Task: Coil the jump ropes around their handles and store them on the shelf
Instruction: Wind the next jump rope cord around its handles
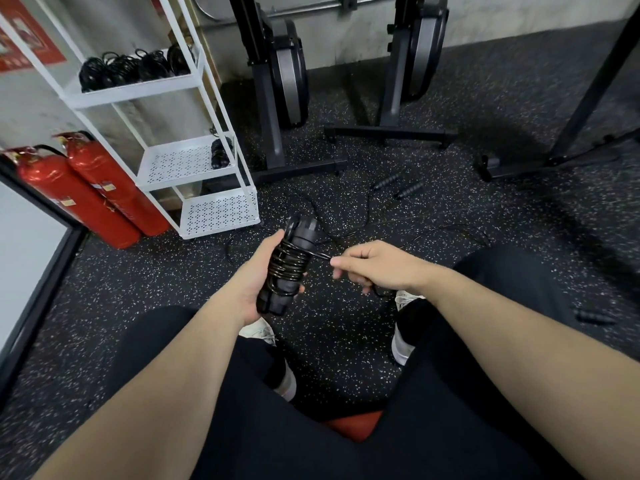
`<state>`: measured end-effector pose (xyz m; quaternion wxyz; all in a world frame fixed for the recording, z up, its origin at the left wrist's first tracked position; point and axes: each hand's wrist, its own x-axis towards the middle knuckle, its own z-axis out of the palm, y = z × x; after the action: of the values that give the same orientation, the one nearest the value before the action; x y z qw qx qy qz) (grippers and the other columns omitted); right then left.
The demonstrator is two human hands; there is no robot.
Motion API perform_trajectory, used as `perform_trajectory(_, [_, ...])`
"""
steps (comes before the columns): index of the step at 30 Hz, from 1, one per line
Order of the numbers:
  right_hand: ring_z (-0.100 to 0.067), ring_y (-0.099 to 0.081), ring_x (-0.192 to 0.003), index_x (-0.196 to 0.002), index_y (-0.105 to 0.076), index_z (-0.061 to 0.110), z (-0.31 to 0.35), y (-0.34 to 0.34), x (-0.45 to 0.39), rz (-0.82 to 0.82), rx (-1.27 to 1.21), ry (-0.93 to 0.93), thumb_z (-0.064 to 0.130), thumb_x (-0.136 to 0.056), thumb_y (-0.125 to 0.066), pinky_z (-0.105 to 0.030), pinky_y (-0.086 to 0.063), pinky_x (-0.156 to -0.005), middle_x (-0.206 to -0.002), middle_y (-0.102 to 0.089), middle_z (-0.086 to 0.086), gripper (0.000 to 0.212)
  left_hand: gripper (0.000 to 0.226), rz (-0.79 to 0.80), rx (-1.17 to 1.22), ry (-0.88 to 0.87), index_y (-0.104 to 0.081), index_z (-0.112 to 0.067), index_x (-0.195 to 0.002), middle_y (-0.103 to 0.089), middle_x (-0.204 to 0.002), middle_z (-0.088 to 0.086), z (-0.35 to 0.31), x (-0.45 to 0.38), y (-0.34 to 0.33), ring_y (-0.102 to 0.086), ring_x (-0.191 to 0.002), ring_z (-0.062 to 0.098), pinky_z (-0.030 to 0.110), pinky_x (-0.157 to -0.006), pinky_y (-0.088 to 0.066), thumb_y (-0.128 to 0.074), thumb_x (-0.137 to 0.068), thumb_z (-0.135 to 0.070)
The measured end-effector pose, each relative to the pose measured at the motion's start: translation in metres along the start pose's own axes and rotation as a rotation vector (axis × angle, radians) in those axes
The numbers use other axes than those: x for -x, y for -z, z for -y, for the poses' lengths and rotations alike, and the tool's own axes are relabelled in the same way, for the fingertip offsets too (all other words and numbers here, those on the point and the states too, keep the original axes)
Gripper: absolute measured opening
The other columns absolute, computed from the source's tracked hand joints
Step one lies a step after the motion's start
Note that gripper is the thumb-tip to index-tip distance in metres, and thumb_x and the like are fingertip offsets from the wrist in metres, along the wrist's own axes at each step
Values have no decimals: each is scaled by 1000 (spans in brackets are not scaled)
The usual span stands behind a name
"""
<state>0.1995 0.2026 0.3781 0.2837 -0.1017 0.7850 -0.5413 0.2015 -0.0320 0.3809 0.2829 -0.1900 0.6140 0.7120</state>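
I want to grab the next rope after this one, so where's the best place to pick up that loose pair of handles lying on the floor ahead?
Grip the two handles together round their ribbed middles, coming from above. They lie flat and nearly parallel on the floor, apart by a small gap, so one hand can probably gather both. Their cord trails from the near-left ends, so approach from the far-right side to stay clear of it.

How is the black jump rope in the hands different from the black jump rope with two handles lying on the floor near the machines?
The black jump rope in the hands has its cord partly coiled round both handles, gripped together in the left hand while the right hand pinches the loose cord. The black jump rope on the speckled floor is uncoiled, untouched, its handles lying apart and its cord spread out. Both are black with ribbed handles.
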Motion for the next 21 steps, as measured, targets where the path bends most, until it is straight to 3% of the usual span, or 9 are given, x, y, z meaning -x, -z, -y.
perform_trajectory(6, [-5, -62, -80, -106, -76, 33, -1, 14, 2, 105, 65, 27, 40, -104, -53, -30, -45, -91, -76, -66, 6, 25, 49, 52, 187, -28, -68, -18, -93, -63, -72, 7, -5, 6, 6, -58, -49, 20, 22, -41, -49, -47, -99, -61])
perform_trajectory(11, [-8, -50, -65, -91, -77, 28, -3, 16, 2, 67, 217, -72, 64, -93, -58, -26, -41, -72, -80, -71, 6, 40, 49, 111, 169, -21, -70, -15, -84, -63, -70, 9, -3, 8, 5, -58, -46, 22, 23, -41, -49, -54, -91, -61])
perform_trajectory(14, [-6, -48, -55, -76, -69, 23, -7, 15, 1, 13, 300, -162, 78, -82, -58, -25, -41, -66, -68, -62, 6, 57, 50, 177, 121, -32, -71, -15, -80, -61, -68, 10, -2, 11, 2, -57, -43, 24, 24, -40, -47, -54, -86, -61])
perform_trajectory(17, [-12, -38, -51, -71, -56, 23, -7, 14, -1, -65, 282, -181, 84, -73, -61, -29, -36, -62, -56, -41, 7, 61, 53, 248, 66, -18, -64, -12, -94, -60, -64, 10, -1, 13, 0, -55, -40, 23, 23, -39, -45, -48, -87, -62])
perform_trajectory(21, [-11, -34, -48, -59, -43, 23, -7, 14, -4, -121, 311, -163, 86, -59, -64, -29, -32, -60, -51, -37, 7, 67, 80, 308, -56, 62, -58, -7, -94, -61, -62, 10, 1, 13, -1, -58, -42, 22, 25, -43, -49, -35, -77, -82])
